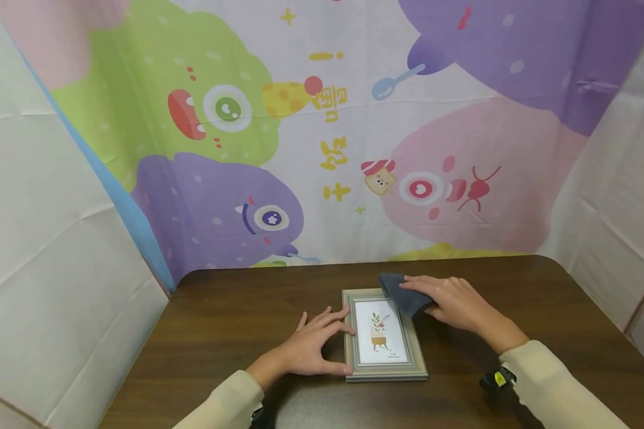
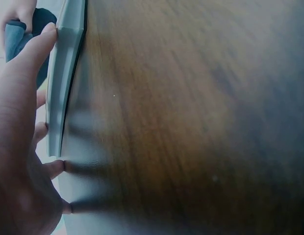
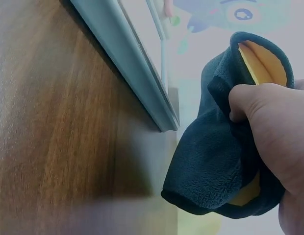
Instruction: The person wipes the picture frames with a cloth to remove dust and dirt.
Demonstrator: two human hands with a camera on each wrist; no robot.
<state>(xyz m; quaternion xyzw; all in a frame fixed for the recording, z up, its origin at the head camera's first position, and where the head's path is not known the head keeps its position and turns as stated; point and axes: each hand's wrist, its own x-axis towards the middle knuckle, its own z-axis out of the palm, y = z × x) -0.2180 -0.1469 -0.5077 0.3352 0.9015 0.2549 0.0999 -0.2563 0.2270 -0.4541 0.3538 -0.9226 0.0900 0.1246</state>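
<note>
A picture frame (image 1: 386, 377) with a pale silvery border lies flat on the table, its print (image 1: 378, 333) showing a potted plant. My left hand (image 1: 313, 348) has its fingers spread along the frame's left side, with the thumb (image 2: 37, 49) touching the edge near the bottom corner. Some of its fingertips rest on the tabletop in the left wrist view. In my right hand (image 1: 456, 304) is a folded dark grey-blue cloth (image 3: 206, 156), yellow on its inner side, gripped between thumb and fingers. The cloth covers the frame's top right corner in the head view.
The brown wooden table (image 1: 236, 333) has rounded back corners. Behind it hangs a curtain (image 1: 354, 238) printed with cartoon monsters. Pale panels (image 1: 59, 238) stand on both sides.
</note>
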